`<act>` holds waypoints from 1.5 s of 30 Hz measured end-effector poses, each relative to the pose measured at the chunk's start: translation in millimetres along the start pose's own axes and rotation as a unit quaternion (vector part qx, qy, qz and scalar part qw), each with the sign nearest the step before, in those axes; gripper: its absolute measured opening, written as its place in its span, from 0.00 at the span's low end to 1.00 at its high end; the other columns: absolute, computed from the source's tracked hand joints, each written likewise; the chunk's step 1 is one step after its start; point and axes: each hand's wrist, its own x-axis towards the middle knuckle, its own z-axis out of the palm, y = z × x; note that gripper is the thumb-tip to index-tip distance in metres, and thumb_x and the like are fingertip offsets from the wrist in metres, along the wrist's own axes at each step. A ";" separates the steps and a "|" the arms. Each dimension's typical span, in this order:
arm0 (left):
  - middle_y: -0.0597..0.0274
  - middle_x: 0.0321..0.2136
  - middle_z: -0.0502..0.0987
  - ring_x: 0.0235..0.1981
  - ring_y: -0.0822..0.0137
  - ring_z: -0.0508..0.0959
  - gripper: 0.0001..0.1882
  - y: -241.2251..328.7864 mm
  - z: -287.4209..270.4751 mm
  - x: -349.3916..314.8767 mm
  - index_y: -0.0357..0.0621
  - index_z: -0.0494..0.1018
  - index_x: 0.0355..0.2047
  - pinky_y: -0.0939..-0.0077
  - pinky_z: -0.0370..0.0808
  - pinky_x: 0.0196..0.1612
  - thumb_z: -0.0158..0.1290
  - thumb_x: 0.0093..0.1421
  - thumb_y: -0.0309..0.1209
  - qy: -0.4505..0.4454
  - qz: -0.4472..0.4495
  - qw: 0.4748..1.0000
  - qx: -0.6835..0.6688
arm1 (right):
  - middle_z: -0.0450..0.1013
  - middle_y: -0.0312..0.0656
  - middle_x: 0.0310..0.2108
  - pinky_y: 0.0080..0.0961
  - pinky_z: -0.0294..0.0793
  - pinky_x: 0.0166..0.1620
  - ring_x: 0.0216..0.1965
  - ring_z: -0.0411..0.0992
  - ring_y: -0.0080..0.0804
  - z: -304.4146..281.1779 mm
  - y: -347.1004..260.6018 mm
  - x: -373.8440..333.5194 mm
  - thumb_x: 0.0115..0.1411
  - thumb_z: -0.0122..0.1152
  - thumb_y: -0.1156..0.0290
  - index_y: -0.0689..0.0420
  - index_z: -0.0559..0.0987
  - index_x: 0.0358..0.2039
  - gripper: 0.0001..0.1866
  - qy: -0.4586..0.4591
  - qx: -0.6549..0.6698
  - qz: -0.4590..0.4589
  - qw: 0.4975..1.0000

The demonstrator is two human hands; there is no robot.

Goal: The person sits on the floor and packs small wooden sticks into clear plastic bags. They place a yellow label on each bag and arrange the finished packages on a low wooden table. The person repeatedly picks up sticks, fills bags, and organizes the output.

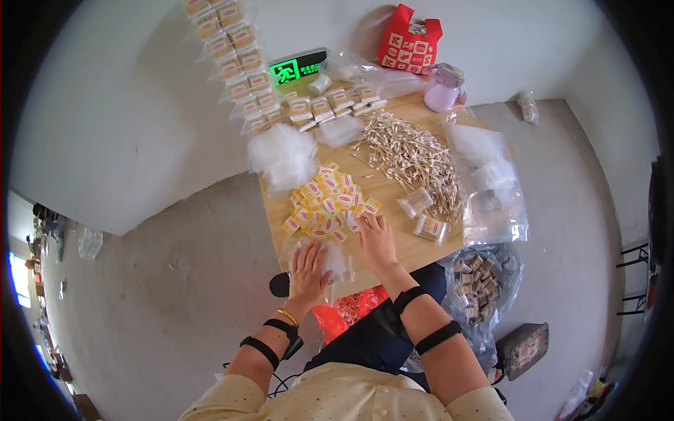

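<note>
My left hand [309,272] lies with its fingers stretched out on a small stack of clear plastic bags [340,264] at the table's near edge. Just beyond it spreads a heap of small yellow-and-white printed cards [324,203]. At the heap's right edge, my right hand [377,242] bends its fingers down and pinches a card, partly hidden under the fingertips. To the right of that hand are a clear bag of cotton swabs [417,202] and a filled swab packet with a yellow card [431,229]. A large pile of loose cotton swabs [411,151] lies behind them.
Clear bags [283,156] lie at the table's left, and more [488,186] hang over its right edge. Filled packets [321,108] line the back near a lilac jug [444,88] and red bag [411,42]. A sack of packets [477,288] stands below right.
</note>
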 end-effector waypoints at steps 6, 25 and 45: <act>0.55 0.60 0.62 0.61 0.52 0.60 0.24 0.3 -2.3 -1.0 0.45 0.63 0.54 0.52 0.51 0.64 0.49 0.58 0.39 0.037 0.005 0.999 -0.022 | 0.69 0.39 0.43 0.38 0.66 0.50 0.46 0.65 0.42 5.1 -4.7 6.2 0.50 0.61 0.74 0.54 0.75 0.41 0.16 -0.002 0.039 -0.014 0.999; 0.55 0.43 0.73 0.46 0.52 0.70 0.14 -22.8 -11.4 7.6 0.44 0.77 0.35 0.60 0.66 0.50 0.43 0.65 0.36 0.048 -0.106 0.971 -0.210 | 0.69 0.42 0.34 0.39 0.66 0.48 0.43 0.66 0.44 -11.5 -43.7 -76.1 0.47 0.68 0.64 0.51 0.80 0.25 0.07 -0.171 0.217 0.036 0.960; 0.44 0.60 0.57 0.62 0.43 0.56 0.49 -36.7 -34.4 -2.4 0.44 0.52 0.63 0.51 0.55 0.62 0.67 0.46 0.46 0.034 -0.147 0.982 -0.116 | 0.67 0.52 0.46 0.36 0.71 0.47 0.47 0.69 0.49 -3.8 -41.6 -44.0 0.45 0.73 0.51 0.63 0.69 0.47 0.37 -0.136 0.111 0.235 0.956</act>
